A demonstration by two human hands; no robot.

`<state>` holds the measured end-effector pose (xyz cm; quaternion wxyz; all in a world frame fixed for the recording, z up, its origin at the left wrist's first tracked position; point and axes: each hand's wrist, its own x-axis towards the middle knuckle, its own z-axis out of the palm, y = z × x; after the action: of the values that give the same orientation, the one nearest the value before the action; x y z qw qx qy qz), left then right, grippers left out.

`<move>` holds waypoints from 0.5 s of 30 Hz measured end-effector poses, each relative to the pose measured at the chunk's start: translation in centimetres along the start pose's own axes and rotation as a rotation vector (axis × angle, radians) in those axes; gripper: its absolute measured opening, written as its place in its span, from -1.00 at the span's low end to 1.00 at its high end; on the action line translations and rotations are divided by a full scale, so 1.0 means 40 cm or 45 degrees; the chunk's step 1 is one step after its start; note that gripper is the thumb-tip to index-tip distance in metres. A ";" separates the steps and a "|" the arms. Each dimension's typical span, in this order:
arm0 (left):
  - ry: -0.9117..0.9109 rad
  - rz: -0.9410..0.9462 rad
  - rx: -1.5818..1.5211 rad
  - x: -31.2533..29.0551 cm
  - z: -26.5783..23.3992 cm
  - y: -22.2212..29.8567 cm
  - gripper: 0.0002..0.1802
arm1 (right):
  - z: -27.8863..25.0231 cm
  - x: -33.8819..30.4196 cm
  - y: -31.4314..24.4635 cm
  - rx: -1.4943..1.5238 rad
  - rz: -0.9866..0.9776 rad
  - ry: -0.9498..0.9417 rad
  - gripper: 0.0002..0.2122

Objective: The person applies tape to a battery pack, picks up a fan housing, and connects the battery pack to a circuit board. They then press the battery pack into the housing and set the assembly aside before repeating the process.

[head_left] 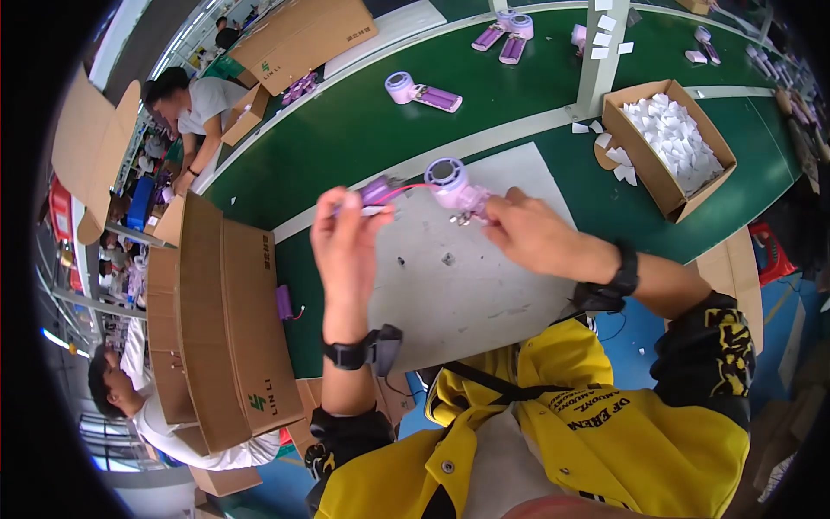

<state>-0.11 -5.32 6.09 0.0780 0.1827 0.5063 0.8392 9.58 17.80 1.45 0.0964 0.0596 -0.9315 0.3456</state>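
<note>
My left hand (pixel 344 232) is raised over the left part of a grey work mat (pixel 450 298), its fingers pinching a purple part (pixel 377 190) and a small white piece. A thin red wire (pixel 411 186) runs from there across to a lilac handheld fan (pixel 446 175) with a round head. My right hand (pixel 529 227) grips this fan by its handle end, above the mat's right half. Small metallic bits (pixel 462 219) show at the handle beside my right fingertips. My fingers partly cover the purple part, so its full shape is hidden.
Right of the mat stands a cardboard box (pixel 673 147) of white paper slips. Large open cartons (pixel 226 320) border the left side, near a purple battery (pixel 284 303). Another lilac fan (pixel 424 92) lies on the green conveyor beyond a rail. Co-workers (pixel 203 108) are at the left.
</note>
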 end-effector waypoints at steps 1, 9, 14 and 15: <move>0.015 -0.072 -0.065 0.002 0.020 -0.024 -0.85 | 0.024 0.005 -0.002 -0.007 -0.009 -0.005 -0.84; 0.052 -0.013 0.160 -0.024 0.087 -0.156 -0.81 | 0.006 0.035 -0.036 0.617 -0.017 -0.041 -0.62; -0.437 0.352 1.119 -0.039 0.144 -0.128 -0.61 | 0.031 0.110 0.048 1.482 0.242 0.027 -0.67; -0.529 0.563 1.447 -0.040 0.146 -0.125 -0.56 | 0.031 0.118 0.075 1.465 0.293 0.009 -0.70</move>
<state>3.36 1.35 3.79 -0.1092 0.4542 0.7967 0.3834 4.27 19.04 -0.34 0.0134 -0.0003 -0.5944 0.8041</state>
